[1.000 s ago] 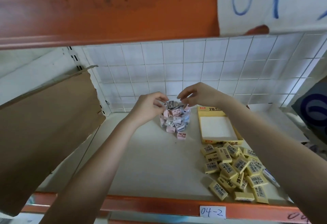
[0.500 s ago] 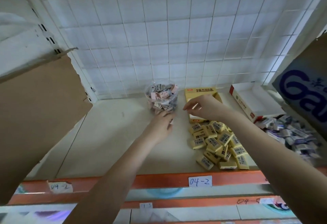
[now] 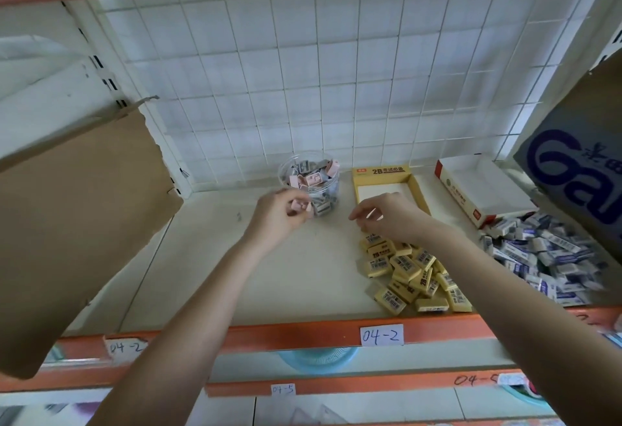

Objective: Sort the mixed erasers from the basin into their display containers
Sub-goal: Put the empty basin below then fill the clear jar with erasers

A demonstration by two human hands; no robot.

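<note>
Head cam: my L hand pinches a pink eraser betw. thumb & fingers, just in front of the jar. The jar stands at the back of the shelf w/ pink & grey erasers in it. My R hand hangs w/ fingers loosely curled over the front edge of the yellow box, just behind the yellow pile. It's blurred, so can't tell if it holds anything. Further R: white box & blue-white pile.
</note>
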